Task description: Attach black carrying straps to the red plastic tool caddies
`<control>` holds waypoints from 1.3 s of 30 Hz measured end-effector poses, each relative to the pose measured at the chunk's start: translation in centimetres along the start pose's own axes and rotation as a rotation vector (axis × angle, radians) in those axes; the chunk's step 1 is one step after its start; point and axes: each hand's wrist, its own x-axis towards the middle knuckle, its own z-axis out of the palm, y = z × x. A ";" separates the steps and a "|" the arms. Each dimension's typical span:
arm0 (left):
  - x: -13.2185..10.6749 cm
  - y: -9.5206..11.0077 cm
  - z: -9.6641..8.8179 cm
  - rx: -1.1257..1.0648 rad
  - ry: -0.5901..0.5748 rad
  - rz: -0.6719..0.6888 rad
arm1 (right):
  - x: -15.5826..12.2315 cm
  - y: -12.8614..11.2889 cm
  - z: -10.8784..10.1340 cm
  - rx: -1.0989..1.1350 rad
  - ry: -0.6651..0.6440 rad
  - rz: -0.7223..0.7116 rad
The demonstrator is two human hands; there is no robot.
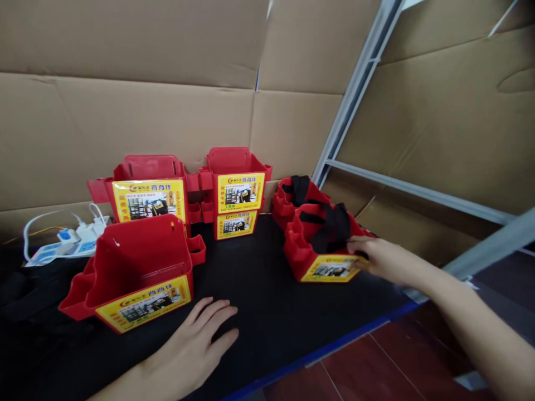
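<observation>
My right hand [371, 255] has its fingers closed over the front right rim of a red plastic tool box [297, 257] with a yellow label. Black webbing straps [332, 225] lie in that box and over its edge. Beside and behind it stands another red tool box [282, 207], also with black strap. With fingers spread, my left hand [198, 342] is over the black tabletop [267, 328] and holds nothing. Just left of it, a larger-looking red tool box [137, 250] stands with its inside bare and its label facing me.
At the back, red tool boxes [240, 192] are stacked, with another stack [152, 197] to their left. A white power strip [62, 250] with plugs and dark fabric [29, 306] lie at left. Cardboard [167, 117] lines the back; a metal frame [355, 83] rises at right.
</observation>
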 end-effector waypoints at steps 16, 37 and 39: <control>-1.3 -2.0 2.2 -0.326 -0.116 -0.194 | 3.4 10.9 1.6 -0.207 -0.067 -0.017; -1.2 -3.0 2.1 -0.318 -0.277 -0.282 | 7.0 -17.0 14.8 0.259 -0.272 -0.517; -1.3 -3.1 2.0 -0.330 -0.270 -0.267 | 7.3 -16.5 15.1 0.276 -0.287 -0.495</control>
